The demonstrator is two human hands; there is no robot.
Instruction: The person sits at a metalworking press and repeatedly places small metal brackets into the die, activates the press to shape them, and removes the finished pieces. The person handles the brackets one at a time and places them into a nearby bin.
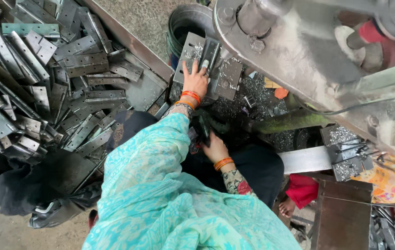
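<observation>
Overhead, big grey press frame [299, 60] slanting across the top right. Far left, heaped tray of steel hinge blanks [45, 88], long strips lying every which way. Centre, die block [206, 65] on the press bed, silvery swarf scattered round it. Behind, dark round bucket [183, 28]. Right side, stacked dark plates [350, 153] dusted with filings.

Left hand [195, 81] stretched forward, flat on the die block, fingers spread wide, pressing down on a narrow metal strip [209, 53]; strip's long axis running away from the body, up toward the press, fingertips sitting on its near end. Nothing pinched, just held down. Orange bangles [190, 96] at the wrist.

Right hand [215, 149] lower, close to the lap, fingers curled round something dark; what exactly, cannot tell. Left hand clearly the nearer one to the strip, right well apart.
</observation>
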